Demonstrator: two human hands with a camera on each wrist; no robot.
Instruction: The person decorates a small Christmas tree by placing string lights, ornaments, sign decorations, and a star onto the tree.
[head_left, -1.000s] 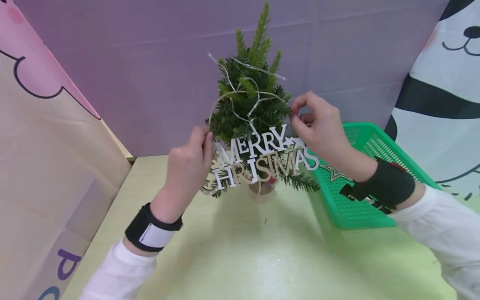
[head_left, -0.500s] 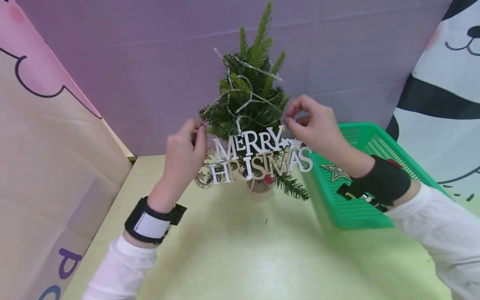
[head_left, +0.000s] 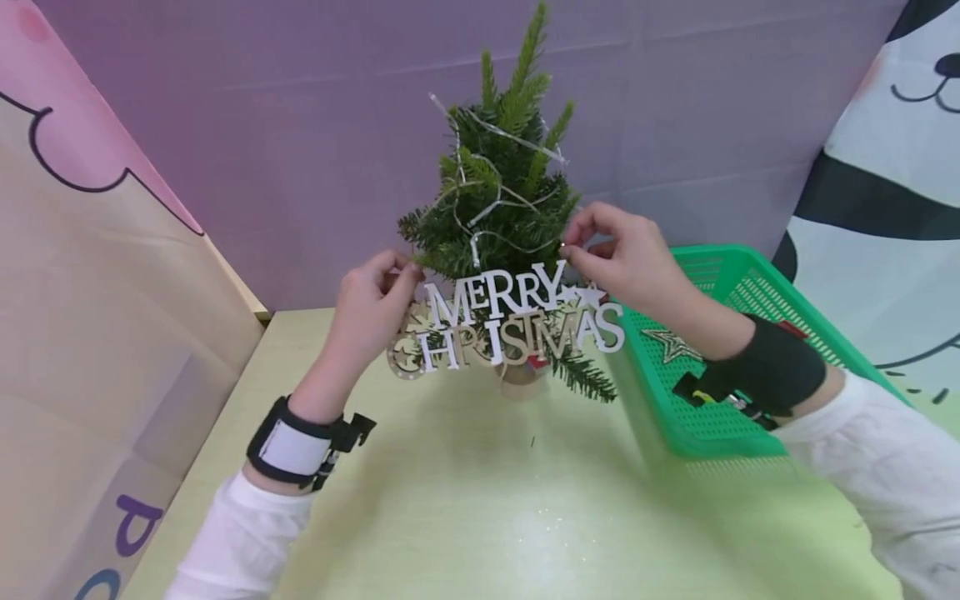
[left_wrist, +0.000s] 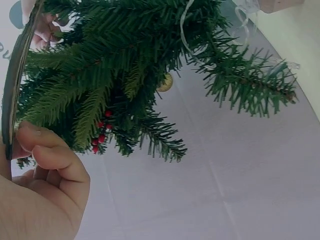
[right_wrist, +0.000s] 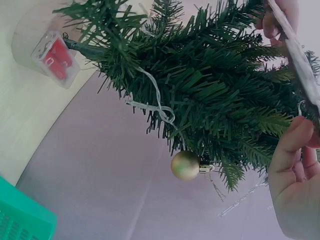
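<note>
Left hand point(head_left: 371, 304) pinches the sign point(head_left: 510, 321) at its left end, against the tree point(head_left: 498, 208); right hand point(head_left: 626, 258) pinches its cord. Risk: uneven pull tips the light tree, or the cord slips off the branch

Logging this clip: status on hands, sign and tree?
Left hand and right hand pinch the sign's string ends. MERRY CHRISTMAS sign hangs across the small tree. Light wire tangles through the branches.
</note>
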